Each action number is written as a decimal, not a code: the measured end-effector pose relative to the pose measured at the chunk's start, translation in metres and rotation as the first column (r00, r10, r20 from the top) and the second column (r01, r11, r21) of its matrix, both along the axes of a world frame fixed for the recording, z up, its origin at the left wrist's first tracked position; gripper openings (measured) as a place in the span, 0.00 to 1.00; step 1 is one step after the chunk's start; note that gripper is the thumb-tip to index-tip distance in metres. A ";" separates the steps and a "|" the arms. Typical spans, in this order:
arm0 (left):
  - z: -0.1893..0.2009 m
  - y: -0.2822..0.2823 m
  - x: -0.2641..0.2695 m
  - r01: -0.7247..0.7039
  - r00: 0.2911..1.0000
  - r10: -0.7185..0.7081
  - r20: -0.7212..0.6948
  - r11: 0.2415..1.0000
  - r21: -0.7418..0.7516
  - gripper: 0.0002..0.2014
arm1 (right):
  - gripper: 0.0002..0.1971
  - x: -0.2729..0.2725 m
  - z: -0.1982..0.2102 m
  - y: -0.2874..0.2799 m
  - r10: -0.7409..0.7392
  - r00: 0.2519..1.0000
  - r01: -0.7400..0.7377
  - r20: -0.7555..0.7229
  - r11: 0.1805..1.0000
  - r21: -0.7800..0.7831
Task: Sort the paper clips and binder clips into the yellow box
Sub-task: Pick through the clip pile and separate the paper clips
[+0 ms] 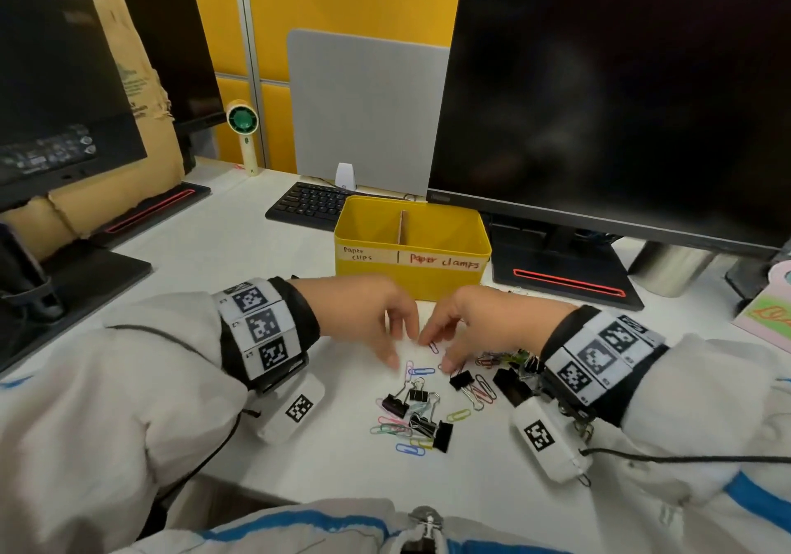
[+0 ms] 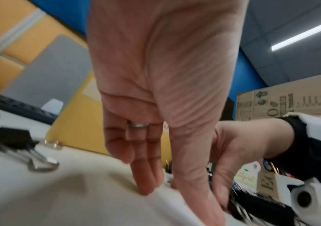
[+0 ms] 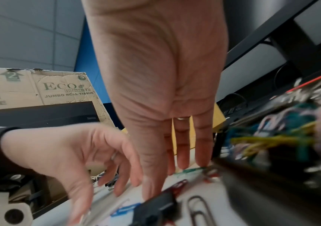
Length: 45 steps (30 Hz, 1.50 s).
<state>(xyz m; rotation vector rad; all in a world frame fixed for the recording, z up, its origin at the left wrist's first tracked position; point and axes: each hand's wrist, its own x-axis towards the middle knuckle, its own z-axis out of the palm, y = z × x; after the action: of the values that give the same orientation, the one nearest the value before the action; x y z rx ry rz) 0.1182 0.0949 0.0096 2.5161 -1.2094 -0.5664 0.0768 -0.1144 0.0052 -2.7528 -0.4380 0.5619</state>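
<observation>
The yellow box stands behind my hands, split by a cardboard divider, labelled "paper clips" on the left and "paper clamps" on the right. Coloured paper clips and black binder clips lie scattered on the white desk in front of it. My left hand points its straight fingers down and touches the desk; it holds nothing. My right hand also reaches down with straight fingers, its tips beside a dark paper clip. In the right wrist view its thumb touches a binder clip.
A large monitor on its stand rises at the right, close behind the box. A black keyboard lies behind the box on the left. Another monitor, a cardboard box and a small fan stand at the far left.
</observation>
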 end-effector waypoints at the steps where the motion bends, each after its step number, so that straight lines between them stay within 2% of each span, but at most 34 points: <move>1: -0.002 -0.003 0.001 0.035 0.998 -0.032 -0.063 0.997 0.062 0.24 | 0.22 -0.002 -0.002 -0.005 0.012 1.000 -0.012 -0.006 1.000 -0.007; 3: -0.007 -0.012 0.002 0.053 0.995 -0.046 -0.090 0.995 0.083 0.26 | 0.25 -0.006 -0.002 -0.012 0.037 0.999 -0.037 -0.030 0.999 0.003; 6: -0.014 -0.025 0.004 0.022 0.999 -0.020 -0.034 0.998 0.056 0.32 | 0.28 -0.011 0.000 -0.019 0.038 0.999 -0.037 -0.025 0.999 0.013; 8: -0.019 -0.032 0.006 -0.021 0.998 0.023 -0.062 0.999 0.026 0.36 | 0.26 -0.013 -0.001 -0.020 -0.002 1.000 0.002 0.002 0.998 0.057; 12: -0.025 -0.043 0.004 -0.084 0.989 0.076 -0.123 0.995 -0.061 0.28 | 0.15 -0.014 -0.006 -0.020 -0.091 0.996 0.087 0.018 0.981 0.175; 15: -0.026 -0.050 0.000 -0.100 0.988 0.085 -0.132 0.989 -0.107 0.20 | 0.10 -0.012 -0.009 -0.015 -0.120 0.993 0.113 0.018 0.969 0.221; 18: -0.029 -0.054 0.000 -0.115 0.984 0.099 -0.147 0.988 -0.103 0.15 | 0.10 -0.009 -0.011 -0.010 -0.126 0.992 0.117 0.023 0.966 0.232; 22: -0.032 -0.054 0.001 -0.138 0.984 0.129 -0.125 0.988 -0.066 0.14 | 0.08 -0.012 -0.011 -0.005 -0.125 0.992 0.113 0.035 0.965 0.238; 25: -0.023 -0.049 0.004 -0.242 0.951 0.211 -0.227 0.963 -0.120 0.11 | 0.11 -0.014 -0.002 -0.005 -0.205 0.974 0.164 0.097 0.931 0.325; 27: -0.014 -0.041 0.006 -0.348 0.895 0.239 -0.376 0.903 -0.253 0.09 | 0.10 -0.012 0.010 -0.008 -0.317 0.937 0.223 0.147 0.866 0.448; 28: -0.009 -0.037 0.007 -0.404 0.852 0.216 -0.477 0.850 -0.338 0.08 | 0.09 -0.012 0.017 -0.008 -0.369 0.916 0.241 0.158 0.820 0.519; 30: 0.000 -0.033 0.006 -0.547 0.713 0.095 -0.695 0.695 -0.466 0.05 | 0.11 -0.010 0.029 -0.005 -0.451 0.881 0.263 0.142 0.716 0.647; 32: 0.011 -0.031 0.003 -0.684 0.569 -0.011 -0.822 0.549 -0.481 0.03 | 0.12 -0.008 0.037 0.004 -0.526 0.839 0.277 0.137 0.631 0.724; 33: 0.016 -0.032 0.003 -0.739 0.509 -0.044 -0.860 0.491 -0.462 0.02 | 0.12 -0.006 0.039 0.009 -0.560 0.810 0.278 0.171 0.625 0.729; 35: 0.023 -0.031 0.003 -0.815 0.413 -0.097 -0.906 0.404 -0.415 0.05 | 0.10 0.000 0.040 0.019 -0.596 0.746 0.275 0.298 0.683 0.676; 37: 0.028 -0.031 0.005 -0.859 0.356 -0.124 -0.926 0.347 -0.377 0.07 | 0.06 0.004 0.042 0.028 -0.572 0.723 0.272 0.388 0.752 0.600; 40: 0.031 -0.030 0.006 -0.915 0.257 -0.151 -0.955 0.279 -0.291 0.11 | 0.05 0.006 0.053 0.039 -0.495 0.776 0.263 0.390 0.817 0.513; 43: 0.034 -0.030 0.004 -0.962 0.172 -0.170 -0.970 0.184 -0.202 0.13 | 0.13 0.005 0.062 0.049 -0.409 0.809 0.205 0.422 0.870 0.448; 45: 0.034 -0.031 0.005 -0.978 0.121 -0.195 -0.973 0.143 -0.151 0.14 | 0.17 0.004 0.064 0.053 -0.385 0.821 0.164 0.421 0.866 0.473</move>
<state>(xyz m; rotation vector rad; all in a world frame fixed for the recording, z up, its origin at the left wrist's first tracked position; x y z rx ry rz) 0.1230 0.0641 0.0440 0.9016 0.1738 -0.6326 0.0808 -0.0619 0.0696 -2.4368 -0.2106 -0.3172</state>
